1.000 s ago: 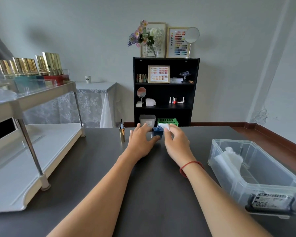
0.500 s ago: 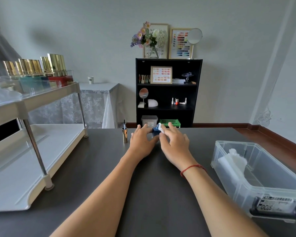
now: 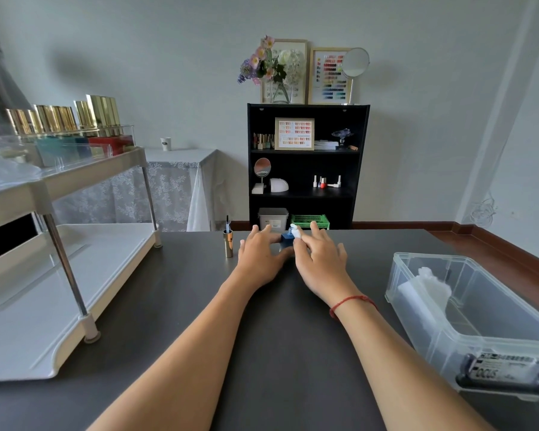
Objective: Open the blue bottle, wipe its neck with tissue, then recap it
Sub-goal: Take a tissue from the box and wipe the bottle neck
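The small blue bottle (image 3: 286, 238) stands uncapped near the far edge of the dark table (image 3: 280, 353). My left hand (image 3: 262, 258) grips its body from the left. My right hand (image 3: 319, 259) pinches a white tissue (image 3: 295, 232) and holds it against the bottle's neck. The bottle's gold cap with its brush (image 3: 228, 241) stands upright on the table just left of my left hand. Most of the bottle is hidden behind my fingers.
A clear plastic bin (image 3: 467, 321) holding white tissues sits at the right. A white two-tier rack (image 3: 59, 275) with gold-capped bottles on top fills the left. A black shelf unit (image 3: 305, 166) stands beyond the table's far edge.
My right hand with the tissue has shifted slightly left and up around the bottle's neck. My left hand keeps its hold on the bottle.
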Tool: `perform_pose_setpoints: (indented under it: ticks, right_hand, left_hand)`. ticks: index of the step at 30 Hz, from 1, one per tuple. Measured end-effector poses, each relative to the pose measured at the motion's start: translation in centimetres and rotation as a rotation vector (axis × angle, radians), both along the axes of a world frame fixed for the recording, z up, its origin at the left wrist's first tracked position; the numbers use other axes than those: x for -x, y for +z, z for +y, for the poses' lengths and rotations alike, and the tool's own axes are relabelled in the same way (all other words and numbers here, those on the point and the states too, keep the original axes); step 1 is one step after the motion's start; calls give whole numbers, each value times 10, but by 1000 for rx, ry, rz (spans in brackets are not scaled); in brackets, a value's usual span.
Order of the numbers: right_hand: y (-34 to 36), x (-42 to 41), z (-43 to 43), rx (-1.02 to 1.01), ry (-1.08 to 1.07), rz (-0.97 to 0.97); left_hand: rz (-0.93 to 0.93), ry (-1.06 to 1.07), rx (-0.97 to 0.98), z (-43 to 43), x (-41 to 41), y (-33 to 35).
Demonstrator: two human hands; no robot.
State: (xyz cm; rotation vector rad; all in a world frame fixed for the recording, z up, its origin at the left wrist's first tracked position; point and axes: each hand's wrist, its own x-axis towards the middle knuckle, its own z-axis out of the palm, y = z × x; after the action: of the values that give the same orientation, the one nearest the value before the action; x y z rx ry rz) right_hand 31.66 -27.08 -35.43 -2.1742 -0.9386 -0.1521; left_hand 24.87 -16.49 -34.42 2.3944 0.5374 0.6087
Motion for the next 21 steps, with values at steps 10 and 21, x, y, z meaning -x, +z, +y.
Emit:
perform_pose_setpoints:
  ticks: [10,21]
  right_hand:
    - [1,0,0,-2,-5,8]
    - [0,0,-1,14,-3,30]
  left_hand:
    - [-5,23,9,2,-3,-2]
    - [2,4,-14,2,-4,-1]
